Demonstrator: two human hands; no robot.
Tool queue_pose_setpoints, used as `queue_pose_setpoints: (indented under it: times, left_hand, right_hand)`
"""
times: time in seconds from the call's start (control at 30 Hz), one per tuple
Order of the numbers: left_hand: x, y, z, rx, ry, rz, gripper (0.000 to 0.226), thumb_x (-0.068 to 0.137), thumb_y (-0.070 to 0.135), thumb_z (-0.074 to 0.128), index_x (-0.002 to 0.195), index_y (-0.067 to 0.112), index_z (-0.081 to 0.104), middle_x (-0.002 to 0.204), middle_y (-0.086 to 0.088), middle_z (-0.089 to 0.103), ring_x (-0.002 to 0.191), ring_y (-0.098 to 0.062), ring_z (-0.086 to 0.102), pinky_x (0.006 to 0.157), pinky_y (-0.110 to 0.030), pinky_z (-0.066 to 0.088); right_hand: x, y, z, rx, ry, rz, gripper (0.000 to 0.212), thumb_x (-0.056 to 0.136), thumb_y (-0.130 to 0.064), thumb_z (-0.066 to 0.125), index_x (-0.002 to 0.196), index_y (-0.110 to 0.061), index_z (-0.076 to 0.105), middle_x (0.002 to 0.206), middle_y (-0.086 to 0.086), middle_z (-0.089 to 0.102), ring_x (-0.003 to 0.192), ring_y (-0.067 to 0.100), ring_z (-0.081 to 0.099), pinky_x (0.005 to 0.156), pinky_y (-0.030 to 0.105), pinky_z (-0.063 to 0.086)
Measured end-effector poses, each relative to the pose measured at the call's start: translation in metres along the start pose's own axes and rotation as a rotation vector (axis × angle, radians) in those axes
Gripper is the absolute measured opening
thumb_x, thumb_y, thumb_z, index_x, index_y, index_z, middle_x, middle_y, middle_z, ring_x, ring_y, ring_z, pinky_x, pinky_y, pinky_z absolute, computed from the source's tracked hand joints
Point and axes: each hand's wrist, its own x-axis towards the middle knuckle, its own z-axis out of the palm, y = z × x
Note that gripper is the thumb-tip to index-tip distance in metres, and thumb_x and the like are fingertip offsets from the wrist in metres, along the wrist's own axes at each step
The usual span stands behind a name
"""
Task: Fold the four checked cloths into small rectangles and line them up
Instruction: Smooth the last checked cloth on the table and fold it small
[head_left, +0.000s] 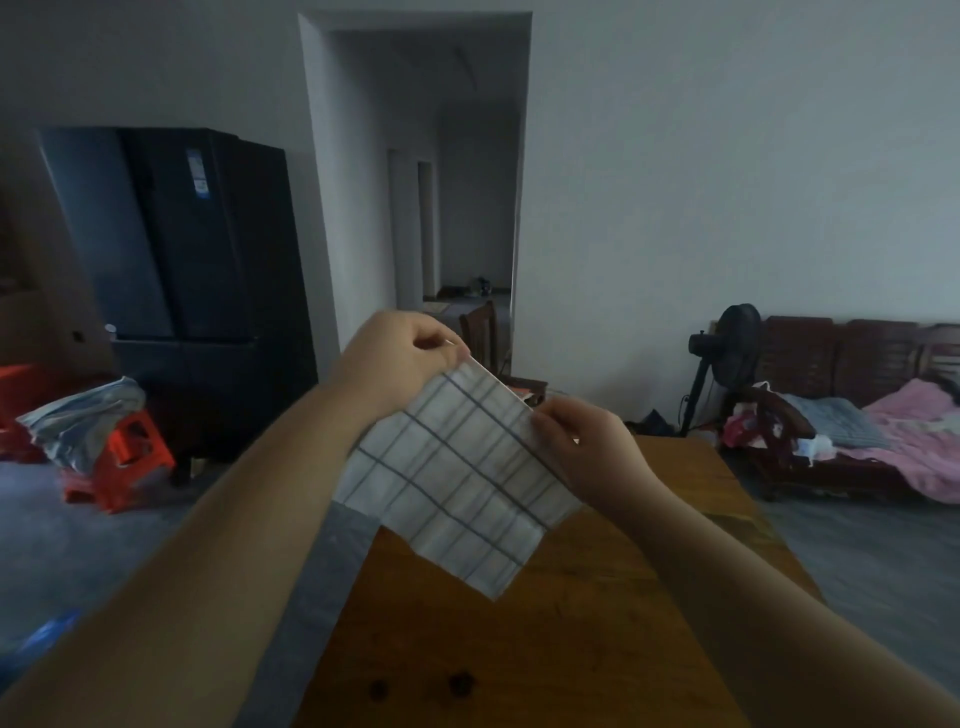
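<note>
White with thin dark grid lines, the checked cloth looks like a soft, thin woven thing, maybe cotton, a bit limp and matte. It's up in the air and not lying on anything, hanging just below both hands over the wooden table.

The left hand pinches one top corner between thumb and curled fingers, and the right hand pinches the other top corner the same way. So both are clamped on the cloth, and the held edge is stretched fairly taut between them. That edge isn't level: it slopes down from the left hand to the right hand, which sits lower and closer to the body. Along the top edge I think I can see a doubled layer, and there's a stepped outline low down on the left-hand side, so my guess is it's already folded at least once. I can't say for sure though.

What the next move hangs on, I reckon: the cloth drops away from the fingers toward the table, its free bottom corner pointing down and well clear of both hands. Neither hand is really nearer that loose end, so bringing the two pinched corners together, or lowering it flat first, seems like the natural way to halve it. Being floppy, it'll probably sag or skew if the corners aren't matched.

The table is warm brown wood with a smooth, slightly shiny top. No sign of the other three cloths from this angle.
</note>
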Motion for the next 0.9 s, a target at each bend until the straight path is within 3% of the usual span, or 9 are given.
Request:
queue_pose_setpoints:
  times: [0.1,0.23,0.4,0.5,0.63,0.77,0.9]
  left_hand:
    - [0.002,-0.005,-0.023,-0.045,0.076,-0.024,0.016,0.097,0.024,0.065,0.087,0.033,0.073,0.093,0.013,0.069,0.092,-0.002,0.061,0.077,-0.021,0.043]
    - [0.003,-0.010,-0.038,-0.018,0.036,-0.022,0.014,0.096,0.026,0.067,0.088,0.033,0.075,0.093,0.014,0.071,0.096,-0.005,0.063,0.089,-0.034,0.047]
    - [0.002,-0.009,-0.034,-0.001,0.044,0.021,0.017,0.096,0.026,0.067,0.084,0.037,0.073,0.091,0.016,0.071,0.092,-0.001,0.064,0.079,-0.022,0.045]
    - [0.003,-0.007,-0.027,0.019,-0.002,0.035,0.014,0.094,0.027,0.070,0.084,0.037,0.074,0.091,0.015,0.072,0.093,-0.001,0.064,0.078,-0.019,0.044]
    - [0.003,-0.006,-0.020,0.046,-0.050,0.026,0.011,0.094,0.026,0.069,0.088,0.035,0.073,0.093,0.014,0.071,0.093,-0.001,0.063,0.075,-0.016,0.042]
    - [0.002,-0.007,-0.019,0.026,-0.067,0.018,0.010,0.094,0.028,0.070,0.087,0.035,0.074,0.090,0.014,0.072,0.089,0.001,0.064,0.072,-0.015,0.042]
    - [0.001,-0.011,-0.021,0.023,-0.070,0.017,0.008,0.093,0.029,0.070,0.089,0.034,0.075,0.090,0.013,0.072,0.088,0.000,0.064,0.072,-0.016,0.042]
  right_hand:
    - [-0.007,0.021,-0.003,-0.003,-0.005,0.071,0.016,0.102,-0.030,0.052,0.093,-0.035,0.065,0.087,-0.012,0.067,0.080,0.007,0.063,0.070,0.030,0.055]
    - [-0.012,0.041,-0.009,-0.005,0.044,0.103,0.016,0.100,-0.027,0.054,0.093,-0.029,0.068,0.086,-0.011,0.068,0.080,0.007,0.064,0.075,0.034,0.057]
    - [-0.003,0.046,-0.008,-0.131,0.067,0.169,0.016,0.102,-0.026,0.051,0.099,-0.028,0.067,0.093,-0.009,0.068,0.085,0.010,0.062,0.077,0.033,0.055]
    - [0.001,0.030,-0.004,-0.026,0.108,0.125,0.020,0.102,-0.025,0.051,0.117,-0.028,0.065,0.110,-0.011,0.065,0.100,0.007,0.060,0.088,0.032,0.054]
    - [0.000,0.000,0.004,0.083,-0.018,-0.003,0.026,0.099,-0.028,0.058,0.124,-0.030,0.063,0.114,-0.023,0.059,0.106,-0.002,0.055,0.094,0.027,0.048]
    - [0.005,-0.003,0.015,0.187,-0.029,0.020,0.013,0.098,-0.029,0.062,0.107,-0.032,0.070,0.103,-0.017,0.069,0.102,0.002,0.063,0.094,0.036,0.054]
    - [0.003,-0.004,0.011,0.246,-0.087,0.028,0.010,0.096,-0.025,0.063,0.095,-0.033,0.070,0.093,-0.018,0.070,0.090,-0.002,0.064,0.078,0.023,0.051]
